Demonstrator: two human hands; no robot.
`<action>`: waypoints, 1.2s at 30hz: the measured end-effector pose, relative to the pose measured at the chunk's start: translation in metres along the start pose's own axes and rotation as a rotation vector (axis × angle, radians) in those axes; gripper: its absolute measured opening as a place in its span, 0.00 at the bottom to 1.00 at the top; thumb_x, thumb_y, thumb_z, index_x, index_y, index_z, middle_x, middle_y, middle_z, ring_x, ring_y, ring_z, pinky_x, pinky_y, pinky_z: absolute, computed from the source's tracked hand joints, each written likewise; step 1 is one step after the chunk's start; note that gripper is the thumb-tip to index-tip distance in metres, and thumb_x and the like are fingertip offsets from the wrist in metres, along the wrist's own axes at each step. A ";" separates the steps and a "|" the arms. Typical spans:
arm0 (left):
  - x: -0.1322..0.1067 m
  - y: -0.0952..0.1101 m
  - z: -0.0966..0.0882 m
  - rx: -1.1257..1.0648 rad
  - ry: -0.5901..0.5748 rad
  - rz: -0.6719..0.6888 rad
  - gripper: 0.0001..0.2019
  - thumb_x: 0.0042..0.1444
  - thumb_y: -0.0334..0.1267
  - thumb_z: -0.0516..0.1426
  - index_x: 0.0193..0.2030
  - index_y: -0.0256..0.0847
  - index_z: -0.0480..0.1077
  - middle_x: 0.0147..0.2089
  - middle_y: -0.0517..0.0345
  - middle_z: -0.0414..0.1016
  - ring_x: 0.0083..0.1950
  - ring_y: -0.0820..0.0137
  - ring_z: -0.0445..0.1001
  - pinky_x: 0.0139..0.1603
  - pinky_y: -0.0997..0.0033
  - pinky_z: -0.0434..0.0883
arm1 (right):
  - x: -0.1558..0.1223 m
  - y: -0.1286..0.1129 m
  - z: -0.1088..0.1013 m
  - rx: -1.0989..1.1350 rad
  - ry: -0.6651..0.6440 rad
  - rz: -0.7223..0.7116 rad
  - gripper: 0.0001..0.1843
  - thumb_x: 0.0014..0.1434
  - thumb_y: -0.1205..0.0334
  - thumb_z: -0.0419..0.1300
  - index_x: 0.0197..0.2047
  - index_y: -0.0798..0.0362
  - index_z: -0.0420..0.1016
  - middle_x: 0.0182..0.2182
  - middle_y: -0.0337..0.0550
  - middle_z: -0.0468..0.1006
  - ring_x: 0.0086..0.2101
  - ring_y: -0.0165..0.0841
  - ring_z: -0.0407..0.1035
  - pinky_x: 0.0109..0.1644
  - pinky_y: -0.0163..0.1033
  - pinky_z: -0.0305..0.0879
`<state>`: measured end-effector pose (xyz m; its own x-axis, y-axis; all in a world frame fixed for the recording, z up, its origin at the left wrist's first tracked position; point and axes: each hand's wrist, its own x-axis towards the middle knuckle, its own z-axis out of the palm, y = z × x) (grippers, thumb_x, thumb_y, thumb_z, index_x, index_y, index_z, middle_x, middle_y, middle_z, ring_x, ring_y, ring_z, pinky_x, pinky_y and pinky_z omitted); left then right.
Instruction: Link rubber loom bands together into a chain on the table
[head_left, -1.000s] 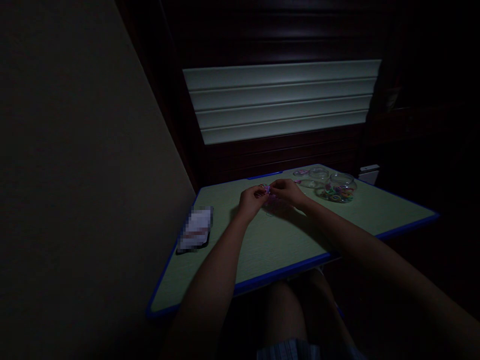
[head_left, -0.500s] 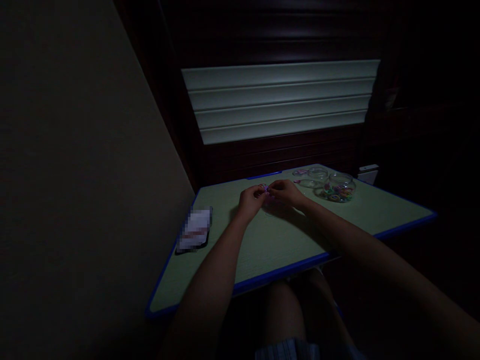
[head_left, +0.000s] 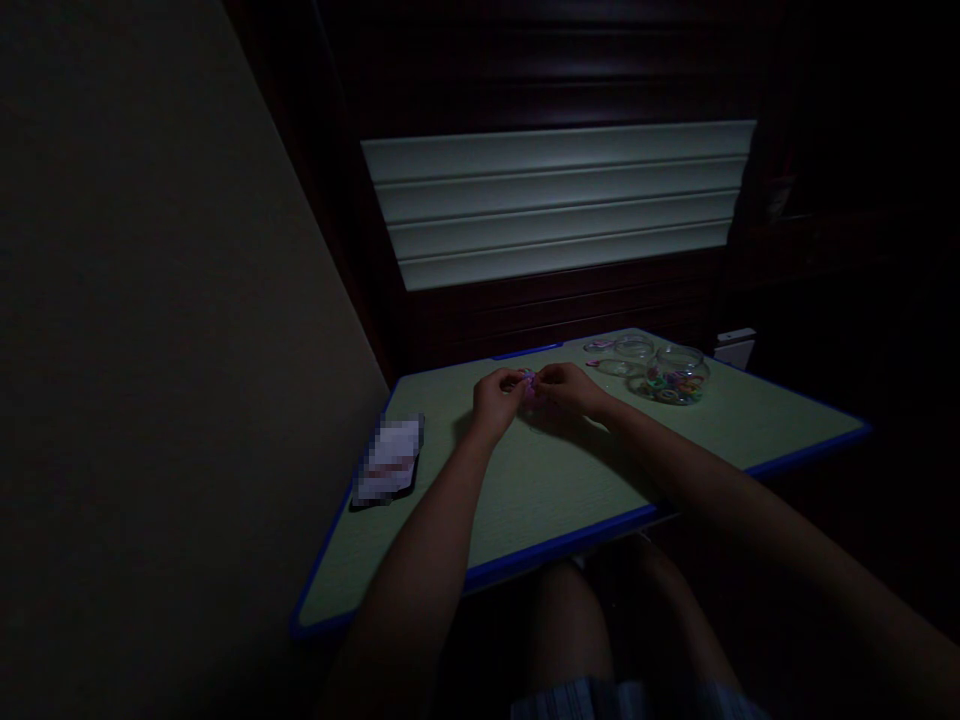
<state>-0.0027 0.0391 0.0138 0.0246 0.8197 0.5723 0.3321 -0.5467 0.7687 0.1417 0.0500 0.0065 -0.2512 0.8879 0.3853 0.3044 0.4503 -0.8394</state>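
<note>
The room is dim. My left hand [head_left: 495,400] and my right hand [head_left: 570,388] meet over the middle of a green table with a blue rim [head_left: 525,570]. Both pinch a small pink-purple piece [head_left: 529,384] between their fingertips; it is too small and dark to name. A round glass jar [head_left: 677,374] holding several coloured rings stands to the right of my right hand. Behind it sits a second clear jar [head_left: 634,352], with a pink ring [head_left: 600,345] lying beside it.
A flat dark object with a blurred pale top [head_left: 390,462] lies near the table's left edge. A plain wall runs along the left. A slatted white panel [head_left: 559,200] and dark wood stand behind the table. A small white box [head_left: 735,345] sits at the far right.
Both hands have shifted slightly to the left while still pinching the small piece. Nothing else has moved.
</note>
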 end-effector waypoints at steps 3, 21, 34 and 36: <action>0.000 -0.001 -0.001 0.029 -0.008 0.006 0.03 0.43 0.33 0.57 0.26 0.36 0.69 0.30 0.57 0.73 0.31 0.74 0.70 0.35 0.75 0.67 | 0.001 0.001 0.000 -0.046 0.021 -0.011 0.08 0.47 0.63 0.55 0.28 0.59 0.71 0.24 0.42 0.73 0.24 0.26 0.64 0.28 0.30 0.59; -0.001 -0.007 -0.002 0.242 -0.045 0.104 0.05 0.45 0.29 0.55 0.30 0.36 0.71 0.32 0.55 0.73 0.32 0.74 0.70 0.36 0.74 0.68 | -0.009 -0.016 -0.003 -0.505 0.103 -0.275 0.15 0.48 0.62 0.56 0.40 0.56 0.72 0.35 0.45 0.73 0.31 0.29 0.64 0.34 0.32 0.59; -0.001 -0.008 -0.001 0.251 -0.068 0.122 0.05 0.45 0.29 0.56 0.30 0.36 0.72 0.33 0.55 0.73 0.33 0.74 0.70 0.37 0.72 0.69 | -0.008 -0.016 -0.005 -0.545 0.063 -0.210 0.12 0.49 0.61 0.55 0.36 0.54 0.74 0.31 0.43 0.76 0.29 0.28 0.66 0.32 0.31 0.57; -0.001 -0.008 0.000 0.241 -0.069 0.120 0.06 0.45 0.28 0.55 0.30 0.36 0.72 0.33 0.54 0.73 0.33 0.74 0.71 0.36 0.73 0.69 | -0.008 -0.016 -0.005 -0.541 0.068 -0.212 0.11 0.48 0.62 0.55 0.35 0.54 0.74 0.30 0.43 0.76 0.28 0.28 0.66 0.32 0.31 0.57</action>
<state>-0.0057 0.0428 0.0070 0.1388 0.7659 0.6278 0.5378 -0.5906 0.6016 0.1437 0.0360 0.0182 -0.3035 0.7694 0.5620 0.6842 0.5865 -0.4335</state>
